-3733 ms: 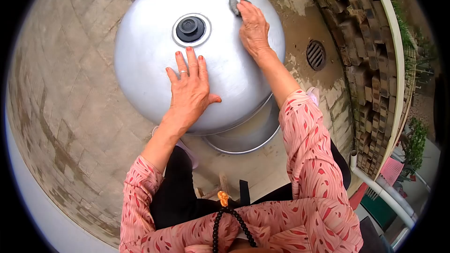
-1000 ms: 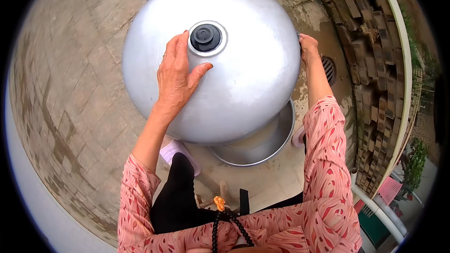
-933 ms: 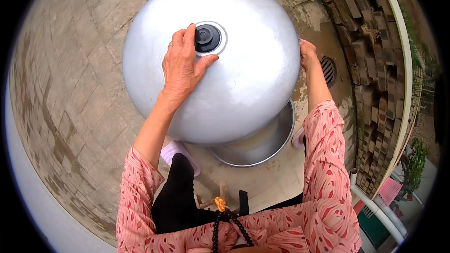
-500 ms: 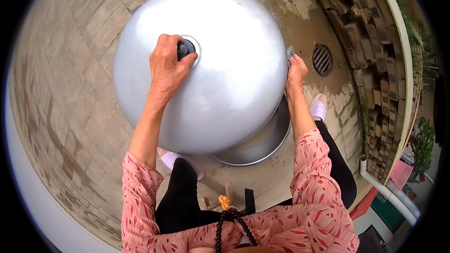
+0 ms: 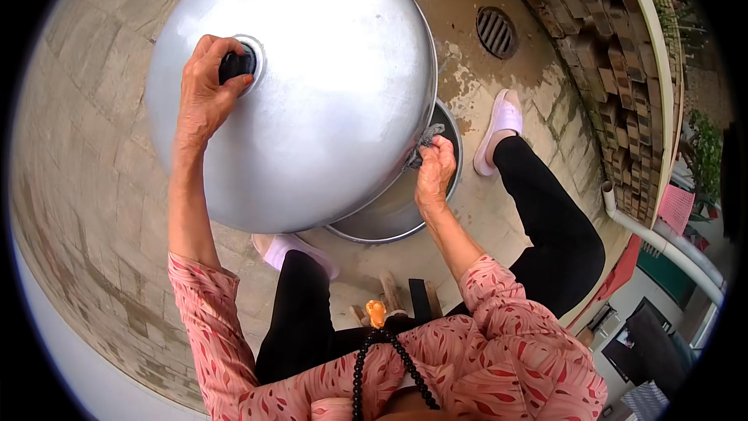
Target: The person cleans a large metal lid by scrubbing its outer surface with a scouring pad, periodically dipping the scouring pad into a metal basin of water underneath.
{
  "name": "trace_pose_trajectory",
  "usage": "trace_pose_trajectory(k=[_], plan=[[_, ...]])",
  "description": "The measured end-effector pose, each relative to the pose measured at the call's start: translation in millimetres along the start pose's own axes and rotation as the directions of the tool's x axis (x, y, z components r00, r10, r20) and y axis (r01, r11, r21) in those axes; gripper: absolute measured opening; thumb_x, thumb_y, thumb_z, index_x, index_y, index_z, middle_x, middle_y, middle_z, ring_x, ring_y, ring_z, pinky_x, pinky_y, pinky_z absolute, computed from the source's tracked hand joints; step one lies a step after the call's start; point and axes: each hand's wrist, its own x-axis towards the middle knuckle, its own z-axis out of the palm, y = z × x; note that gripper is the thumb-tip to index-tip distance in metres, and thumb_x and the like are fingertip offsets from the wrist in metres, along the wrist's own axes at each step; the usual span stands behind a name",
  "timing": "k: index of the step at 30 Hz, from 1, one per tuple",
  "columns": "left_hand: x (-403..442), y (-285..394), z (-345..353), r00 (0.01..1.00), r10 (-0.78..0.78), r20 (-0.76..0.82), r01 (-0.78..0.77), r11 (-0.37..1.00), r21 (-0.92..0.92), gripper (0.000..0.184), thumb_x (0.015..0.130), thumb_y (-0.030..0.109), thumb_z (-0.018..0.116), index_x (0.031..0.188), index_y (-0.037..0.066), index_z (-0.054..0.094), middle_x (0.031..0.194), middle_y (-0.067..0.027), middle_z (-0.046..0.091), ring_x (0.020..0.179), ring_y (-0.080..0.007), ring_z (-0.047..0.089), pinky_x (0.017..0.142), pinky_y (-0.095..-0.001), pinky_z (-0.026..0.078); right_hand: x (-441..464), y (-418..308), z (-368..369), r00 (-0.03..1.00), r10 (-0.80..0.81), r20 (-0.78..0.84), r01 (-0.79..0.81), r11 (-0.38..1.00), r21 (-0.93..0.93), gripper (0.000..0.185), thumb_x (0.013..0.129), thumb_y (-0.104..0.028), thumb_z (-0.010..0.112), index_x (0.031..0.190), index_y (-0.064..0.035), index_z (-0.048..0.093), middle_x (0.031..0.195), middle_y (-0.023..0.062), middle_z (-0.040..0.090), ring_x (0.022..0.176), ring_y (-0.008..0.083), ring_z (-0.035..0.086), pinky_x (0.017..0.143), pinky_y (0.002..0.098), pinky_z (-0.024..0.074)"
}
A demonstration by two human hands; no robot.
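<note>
Black knob (image 5: pixel 234 67) — left hand (image 5: pixel 204 95) clasps it (curled).

One lid (image 5: pixel 335 93) has one knob (image 5: pixel 237 64) on top. Two hands: the left hand (image 5: pixel 204 95) at the lid's knob, the right hand (image 5: pixel 435 171) by its rim with one scrubber (image 5: pixel 428 136). One basin (image 5: pixel 374 229) sits under the lid; past its rim, two slippers (image 5: pixel 506 118) and one drain (image 5: pixel 496 33).
</note>
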Motion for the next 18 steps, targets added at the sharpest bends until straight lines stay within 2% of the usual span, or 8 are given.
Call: trace_pose_trajectory(k=[5,8,11,12,13,14,16,18], plan=[[-5,-19,-3,0.994,-0.004,0.114,0.001,1.0,0.021,0.036,0.071,-0.004,0.074,0.103,0.009,0.062,0.107,-0.0071,0.059,0.101,-0.0274,0.06,0.086,-0.0388,0.053,-26,49,-14,0.976,0.051,0.211,-0.036,0.997,-0.073,0.019,0.085,-0.001,0.056,0.103,-0.0021,0.048,0.082,0.0047,0.056,0.072,0.0086,0.049,0.063,0.0258,0.0429],[-18,-6,0,0.995,0.088,0.041,-0.095,0.965,0.246,0.047,0.075,0.002,0.075,0.117,0.012,0.058,0.123,-0.0112,0.053,0.11,-0.0291,0.057,0.09,-0.0395,0.052,-27,21,-17,0.984,0.091,0.151,-0.092,0.996,-0.001,0.017,0.087,-0.001,0.055,0.103,-0.0041,0.05,0.085,0.0055,0.056,0.074,0.0113,0.053,0.061,0.0295,0.0454],[-50,26,-1,0.98,0.162,-0.113,-0.09,0.874,0.478,0.06,0.077,0.009,0.076,0.13,0.011,0.049,0.137,-0.0174,0.043,0.121,-0.0331,0.05,0.095,-0.0428,0.048,2,64,-45,0.904,-0.389,0.178,0.41,0.667,-0.622,0.019,0.084,0.0,0.057,0.102,-0.0058,0.052,0.092,0.0089,0.059,0.074,0.0201,0.059,0.063,0.0338,0.0492],[-64,39,-1,0.985,0.142,-0.094,-0.077,0.864,0.497,0.063,0.077,0.011,0.077,0.132,0.009,0.046,0.138,-0.0193,0.041,0.124,-0.0354,0.047,0.097,-0.0446,0.046,6,82,-48,0.987,-0.083,0.141,0.125,0.94,-0.316,0.023,0.08,0.001,0.06,0.102,-0.0054,0.054,0.093,0.0114,0.06,0.076,0.0262,0.06,0.067,0.0353,0.0505],[-79,50,-1,0.99,0.12,-0.075,-0.064,0.855,0.515,0.067,0.077,0.013,0.078,0.134,0.007,0.043,0.14,-0.0213,0.039,0.126,-0.0377,0.044,0.098,-0.0465,0.045,11,100,-50,0.969,0.231,0.089,-0.235,0.972,0.029,0.027,0.077,0.003,0.063,0.102,-0.005,0.056,0.094,0.0139,0.061,0.078,0.0322,0.062,0.07,0.0368,0.0518],[-94,53,4,0.997,0.064,-0.047,-0.033,0.87,0.492,0.071,0.074,0.02,0.081,0.132,0.004,0.043,0.141,-0.0226,0.037,0.128,-0.0414,0.041,0.101,-0.0488,0.041,8,140,-46,0.992,-0.042,0.115,0.078,0.939,-0.335,0.029,0.076,0.003,0.064,0.103,-0.0054,0.058,0.093,0.0141,0.062,0.078,0.0316,0.062,0.069,0.036,0.0523],[-112,41,15,0.994,-0.108,0.025,0.085,0.889,0.451,0.095,0.067,0.04,0.084,0.137,-0.003,0.036,0.146,-0.0312,0.028,0.134,-0.047,0.032,0.107,-0.052,0.034,13,160,-42,0.812,-0.455,0.366,0.582,0.569,-0.581,0.033,0.078,0.005,0.066,0.109,-0.0054,0.062,0.092,0.0107,0.065,0.083,0.0203,0.066,0.066,0.0294,0.0546],[-123,27,20,0.966,-0.23,0.117,0.158,0.884,0.439,0.114,0.061,0.051,0.083,0.141,-0.007,0.026,0.147,-0.038,0.02,0.137,-0.052,0.023,0.11,-0.0538,0.028,2,124,-35,0.986,0.047,0.16,-0.025,0.991,-0.134,0.035,0.078,0.006,0.066,0.111,-0.0034,0.06,0.098,0.0103,0.064,0.088,0.0168,0.065,0.069,0.0276,0.056]])
